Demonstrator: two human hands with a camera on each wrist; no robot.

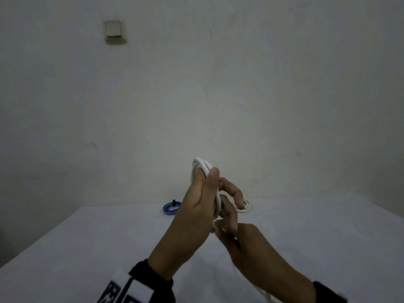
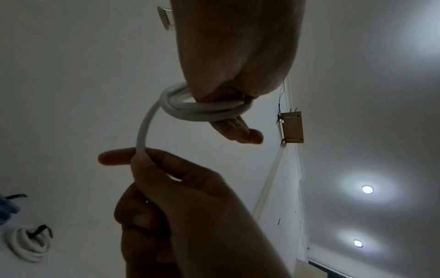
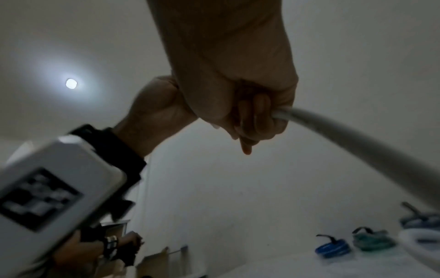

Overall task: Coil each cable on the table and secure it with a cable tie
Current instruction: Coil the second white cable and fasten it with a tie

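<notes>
white cable looped in left hand, tail loose

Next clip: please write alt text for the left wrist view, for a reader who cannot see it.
The left hand holds a few loops of white cable wound round its fingers, while the right hand below pinches the cable's free strand. At lower left a coiled white cable bound with a black tie lies on the table, and two ceiling lights glow at right.
</notes>
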